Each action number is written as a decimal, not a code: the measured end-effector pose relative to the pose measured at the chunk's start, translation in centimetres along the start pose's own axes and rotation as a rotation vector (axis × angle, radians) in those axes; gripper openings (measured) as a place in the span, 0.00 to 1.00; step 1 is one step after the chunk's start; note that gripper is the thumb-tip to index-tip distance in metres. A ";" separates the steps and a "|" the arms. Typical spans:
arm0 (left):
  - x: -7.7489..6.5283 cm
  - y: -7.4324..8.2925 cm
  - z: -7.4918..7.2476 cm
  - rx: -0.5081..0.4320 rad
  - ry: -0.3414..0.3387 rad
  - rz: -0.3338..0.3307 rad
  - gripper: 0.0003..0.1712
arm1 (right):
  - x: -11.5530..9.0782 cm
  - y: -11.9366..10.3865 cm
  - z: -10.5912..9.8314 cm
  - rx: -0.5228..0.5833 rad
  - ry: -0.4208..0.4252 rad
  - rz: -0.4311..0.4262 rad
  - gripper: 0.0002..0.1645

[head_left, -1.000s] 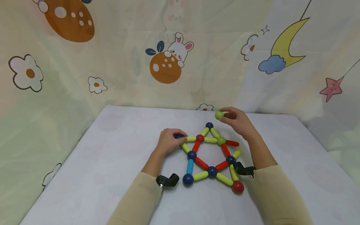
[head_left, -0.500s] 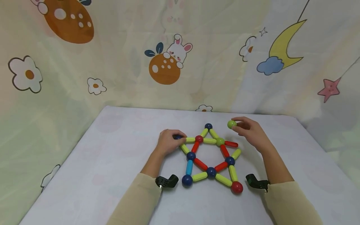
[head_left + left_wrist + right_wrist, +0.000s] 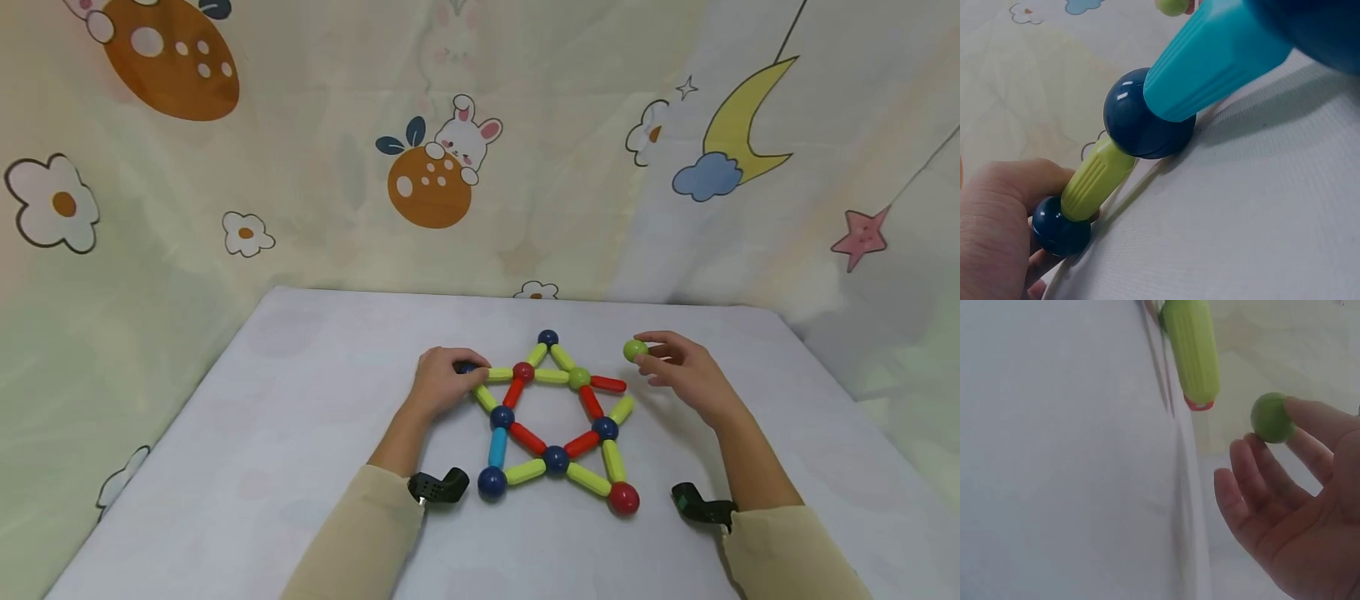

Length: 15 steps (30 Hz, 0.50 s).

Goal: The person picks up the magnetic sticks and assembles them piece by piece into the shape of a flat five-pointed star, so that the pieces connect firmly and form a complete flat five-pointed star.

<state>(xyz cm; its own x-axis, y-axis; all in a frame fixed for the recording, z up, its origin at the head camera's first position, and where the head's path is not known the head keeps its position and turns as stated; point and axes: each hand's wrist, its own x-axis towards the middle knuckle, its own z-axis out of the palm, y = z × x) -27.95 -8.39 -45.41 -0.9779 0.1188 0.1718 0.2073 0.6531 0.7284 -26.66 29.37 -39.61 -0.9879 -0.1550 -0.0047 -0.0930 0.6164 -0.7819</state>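
A star-shaped frame of coloured rods and balls lies on the white table. My left hand (image 3: 444,382) grips the dark blue ball (image 3: 1060,226) at its left point, where a yellow-green rod (image 3: 1097,180) joins on. To the right of the frame, my right hand (image 3: 690,375) pinches a green ball (image 3: 635,350) between thumb and fingertips, above the table. Close to that ball, a red rod (image 3: 608,384) and a yellow-green rod (image 3: 621,409) stick out with free ends. They start from a green ball (image 3: 580,378) and a dark blue ball (image 3: 605,429).
A blue rod (image 3: 497,447) links two dark blue balls on the frame's left side. The red ball (image 3: 623,499) forms its near right corner. Behind the table (image 3: 337,325) hangs a cloth (image 3: 315,167) printed with rabbits, flowers and a moon.
My right hand has carried the green ball to the right and nearer, from behind the frame to beside its right side. The left hand keeps its grip on the blue ball.
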 end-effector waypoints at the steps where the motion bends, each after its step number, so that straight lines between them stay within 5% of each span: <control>1: 0.0 0.0 -0.1 -0.001 0.002 -0.001 0.11 | 0.0 0.2 0.0 -0.003 0.000 0.005 0.33; 15: 0.2 -0.2 -0.2 -0.074 0.010 -0.006 0.16 | -0.2 2.1 -0.4 -0.114 -0.113 0.100 0.32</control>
<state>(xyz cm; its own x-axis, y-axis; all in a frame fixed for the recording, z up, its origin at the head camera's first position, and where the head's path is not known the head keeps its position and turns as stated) -28.19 -8.67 -45.36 -0.9789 0.1071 0.1739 0.2031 0.5970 0.7761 -26.75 31.00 -41.07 -0.9732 -0.1704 -0.1543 -0.0145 0.7154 -0.6985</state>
